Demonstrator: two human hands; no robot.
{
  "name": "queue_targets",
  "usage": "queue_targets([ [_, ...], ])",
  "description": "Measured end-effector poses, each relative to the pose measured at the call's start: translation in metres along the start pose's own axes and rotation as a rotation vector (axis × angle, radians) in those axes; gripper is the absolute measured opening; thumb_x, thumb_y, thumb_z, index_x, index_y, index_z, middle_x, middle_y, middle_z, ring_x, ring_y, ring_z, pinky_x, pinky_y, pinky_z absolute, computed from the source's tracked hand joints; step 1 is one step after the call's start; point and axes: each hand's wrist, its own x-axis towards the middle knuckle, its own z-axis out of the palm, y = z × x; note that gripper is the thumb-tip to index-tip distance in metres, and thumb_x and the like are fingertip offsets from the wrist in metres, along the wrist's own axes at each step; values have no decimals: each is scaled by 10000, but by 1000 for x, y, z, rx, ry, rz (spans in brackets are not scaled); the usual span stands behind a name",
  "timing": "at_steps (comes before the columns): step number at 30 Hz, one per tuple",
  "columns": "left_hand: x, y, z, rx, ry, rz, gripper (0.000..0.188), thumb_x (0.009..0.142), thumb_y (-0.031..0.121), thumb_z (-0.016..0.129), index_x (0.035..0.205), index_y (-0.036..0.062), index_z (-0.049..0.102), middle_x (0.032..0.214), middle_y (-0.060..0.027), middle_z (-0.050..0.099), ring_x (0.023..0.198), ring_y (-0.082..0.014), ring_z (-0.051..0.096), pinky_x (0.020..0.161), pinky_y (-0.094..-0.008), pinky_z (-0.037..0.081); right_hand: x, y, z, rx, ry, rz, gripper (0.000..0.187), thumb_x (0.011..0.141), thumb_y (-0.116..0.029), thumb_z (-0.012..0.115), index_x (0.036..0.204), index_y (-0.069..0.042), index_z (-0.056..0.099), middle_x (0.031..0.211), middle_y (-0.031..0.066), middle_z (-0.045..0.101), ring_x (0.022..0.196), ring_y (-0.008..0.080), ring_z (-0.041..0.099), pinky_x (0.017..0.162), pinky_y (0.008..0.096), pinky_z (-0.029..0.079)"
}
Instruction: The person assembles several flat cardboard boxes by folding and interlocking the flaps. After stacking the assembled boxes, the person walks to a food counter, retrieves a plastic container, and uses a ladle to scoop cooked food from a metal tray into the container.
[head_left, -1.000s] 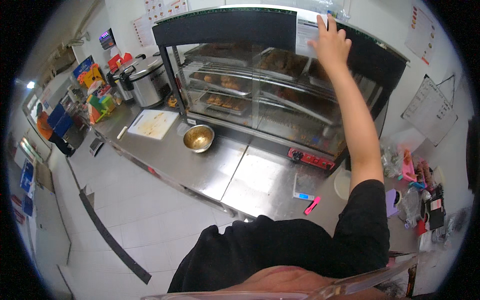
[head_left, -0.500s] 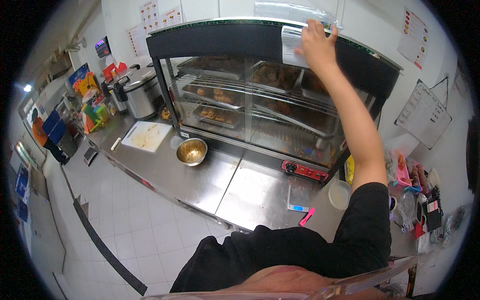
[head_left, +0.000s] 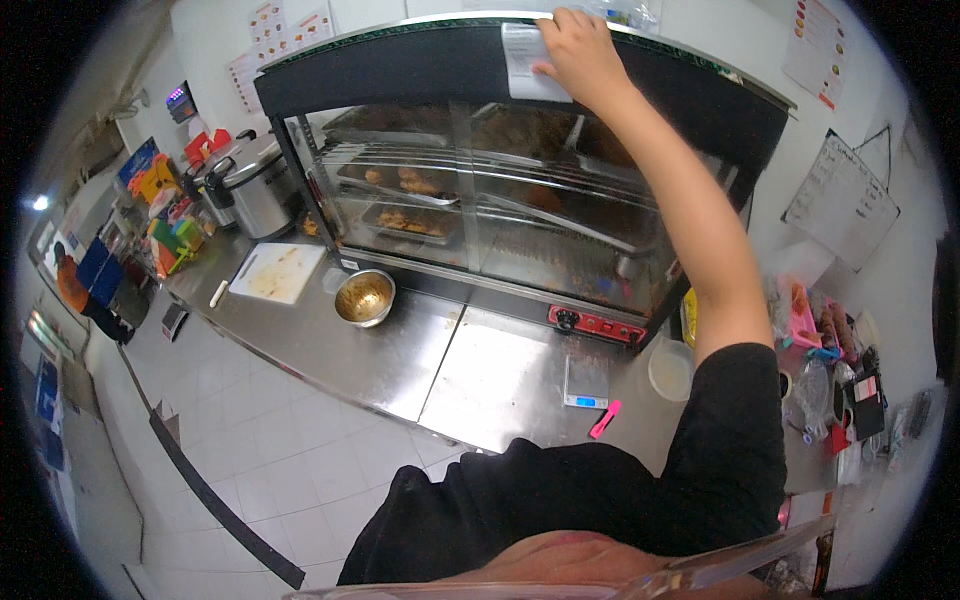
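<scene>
Right hand (head_left: 585,55) is resting at the top edge of the glass-fronted food cabinet (head_left: 400,78), fingers bending over the rim, thumb lying against the right side of a white paper sheet (head_left: 522,62). Thumb and fingers are standing somewhat apart; cannot tell whether they are pinching the paper. Left hand is lying outside the view; cannot tell its state.

Paper is hanging flat on the cabinet's black upper panel, just right of its middle. Right forearm is crossing the cabinet's right end, a black sleeve (head_left: 735,440) covering the upper arm.

Inside the cabinet, trays of browned food are sitting on wire shelves. Red control strip (head_left: 598,324) is running along its lower right front.

Left of the cabinet, a steel cooker (head_left: 265,185) is standing; near its lower left corner, a stained white cutting board (head_left: 278,273) is lying. Metal bowl (head_left: 370,317) is sitting before its left half. Before its right half, a small scale (head_left: 586,378) is showing a lit display, a pink object (head_left: 605,420) lying just beside.
</scene>
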Motion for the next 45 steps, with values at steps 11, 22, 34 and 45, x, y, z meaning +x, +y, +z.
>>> queue_targets([
  [11, 19, 36, -6, 44, -28, 92, 256, 814, 208, 637, 974, 13, 590, 895, -161, 649, 839, -299, 627, 763, -388, 494, -40, 27, -34, 267, 567, 117, 389, 799, -320, 652, 973, 27, 617, 1004, 178, 523, 979, 329, 492, 827, 427, 402],
  [22, 48, 76, -12, 48, 12, 166, 246, 814, 204, 632, 962, 11, 595, 887, -164, 651, 836, -304, 628, 764, -390, 495, -34, 189, -8, 350, -271, 404, 704, 869, -613, 439, 1214, -12, 567, 1219, 192, 569, 1150, 343, 512, 1013, 399, 355],
  [34, 8, -87, -7, -86, 184, -223, 235, 815, 200, 626, 948, 8, 600, 878, -168, 652, 832, -310, 630, 765, -393, 496, -3, 197, 8, 456, -507, 380, 505, 869, -415, 551, 1175, -14, 581, 1132, 136, 607, 1007, 220, 567, 905, 330, 427],
  [45, -4, -143, 21, -355, 628, -284, 196, 819, 177, 604, 908, 3, 614, 845, -177, 656, 817, -319, 635, 751, -394, 502, -3, 272, 67, 635, -303, 593, 582, 833, -437, 592, 1251, -37, 524, 1147, 158, 598, 1088, 250, 529, 924, 339, 392],
])
